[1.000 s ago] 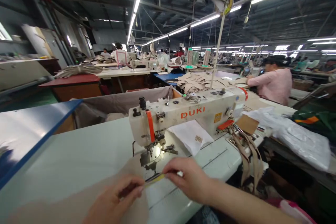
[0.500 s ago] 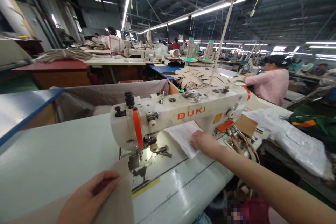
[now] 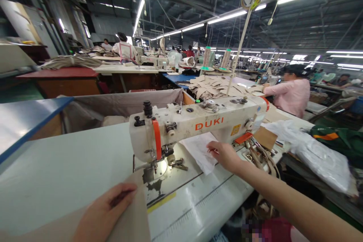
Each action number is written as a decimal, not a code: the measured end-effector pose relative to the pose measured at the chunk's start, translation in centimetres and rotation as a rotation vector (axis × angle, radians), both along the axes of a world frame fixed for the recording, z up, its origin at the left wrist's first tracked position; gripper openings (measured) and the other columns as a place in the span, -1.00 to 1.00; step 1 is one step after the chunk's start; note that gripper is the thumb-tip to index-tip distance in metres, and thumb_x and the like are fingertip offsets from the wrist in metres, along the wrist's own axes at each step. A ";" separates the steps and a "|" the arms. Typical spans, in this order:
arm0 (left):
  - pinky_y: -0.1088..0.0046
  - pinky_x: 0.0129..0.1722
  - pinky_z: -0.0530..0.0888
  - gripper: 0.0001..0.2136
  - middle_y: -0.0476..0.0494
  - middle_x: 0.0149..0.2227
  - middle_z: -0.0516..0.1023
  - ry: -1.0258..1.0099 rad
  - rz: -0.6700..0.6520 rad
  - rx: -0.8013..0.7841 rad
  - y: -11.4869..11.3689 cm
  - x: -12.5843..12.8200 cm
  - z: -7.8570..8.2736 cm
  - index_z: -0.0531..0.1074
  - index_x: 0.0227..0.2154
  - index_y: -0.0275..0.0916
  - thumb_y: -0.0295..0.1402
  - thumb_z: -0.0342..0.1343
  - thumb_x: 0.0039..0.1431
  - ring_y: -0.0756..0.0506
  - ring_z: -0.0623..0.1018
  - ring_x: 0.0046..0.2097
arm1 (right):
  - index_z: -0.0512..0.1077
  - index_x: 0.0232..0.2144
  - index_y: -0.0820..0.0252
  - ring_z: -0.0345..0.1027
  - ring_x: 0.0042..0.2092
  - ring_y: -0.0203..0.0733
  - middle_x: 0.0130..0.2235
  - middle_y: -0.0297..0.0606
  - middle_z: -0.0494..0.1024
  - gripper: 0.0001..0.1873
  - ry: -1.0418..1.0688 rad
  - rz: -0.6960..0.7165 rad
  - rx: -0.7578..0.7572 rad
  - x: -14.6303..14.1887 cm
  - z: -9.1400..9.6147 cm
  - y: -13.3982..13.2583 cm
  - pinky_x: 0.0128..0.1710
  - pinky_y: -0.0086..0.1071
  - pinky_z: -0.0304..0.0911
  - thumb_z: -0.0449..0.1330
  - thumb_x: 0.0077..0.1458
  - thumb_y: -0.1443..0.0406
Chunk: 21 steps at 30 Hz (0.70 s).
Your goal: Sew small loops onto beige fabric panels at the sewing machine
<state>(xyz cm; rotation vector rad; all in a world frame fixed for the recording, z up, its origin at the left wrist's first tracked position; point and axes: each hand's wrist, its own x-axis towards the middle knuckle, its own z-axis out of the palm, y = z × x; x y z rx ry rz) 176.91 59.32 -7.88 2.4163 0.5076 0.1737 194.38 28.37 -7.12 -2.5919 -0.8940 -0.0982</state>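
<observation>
Left hand (image 3: 103, 211) on beige fabric (image 3: 133, 217), which lies on the desk (image 3: 70, 162) before the sewing machine (image 3: 184, 124); fingertips near together, grip not determinable. Right hand (image 3: 227, 156), fingertips bunched, at the white sheet (image 3: 198, 151) partly beneath the machine's arm; whether anything is clamped cannot be told. Probable step: picking from the sheet, calling next for a fine pinch.

The left hand (image 3: 106, 208) sits low and half-curled; the right arm (image 3: 286, 202) stretches forward from the lower right, the right hand (image 3: 225, 155) farther out, curled.
</observation>
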 end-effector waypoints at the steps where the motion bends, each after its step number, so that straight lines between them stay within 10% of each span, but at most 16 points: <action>1: 0.34 -0.23 0.49 -0.67 -0.05 -0.31 0.63 -0.012 -0.009 -0.007 -0.1 -0.1 0.2 0.54 -0.39 -0.11 -0.07 -0.02 -0.06 -0.21 0.57 -0.25 | 0.47 -0.19 0.26 0.47 -0.25 -0.21 -0.25 -0.20 0.60 -0.73 0.009 -0.002 0.029 -0.7 0.4 0.1 -0.26 -0.44 0.28 0.06 0.09 0.47; 11: 0.41 -0.22 0.43 -0.78 -0.05 -0.34 0.59 -0.203 -0.156 -0.152 -1.3 -1.3 -0.6 0.56 -0.37 -0.17 -0.25 0.04 0.03 -0.12 0.54 -0.27 | 0.57 -0.43 0.15 0.44 -0.31 -0.27 -0.37 -0.29 0.58 -0.81 0.412 0.411 0.677 -9.0 -0.2 6.9 -0.29 -0.46 0.30 0.16 0.00 0.43; 21: 0.49 -0.28 0.37 -0.85 -0.05 -0.39 0.55 -0.238 -0.236 -0.192 -1.8 -2.2 -0.4 0.55 -0.41 -0.18 -0.38 0.07 0.03 -0.06 0.50 -0.31 | 0.48 -0.16 0.15 0.47 -0.33 -0.25 -0.36 -0.29 0.59 -0.64 0.233 0.353 0.836 -10.4 -4.8 12.3 -0.27 -0.40 0.39 0.09 -0.03 0.45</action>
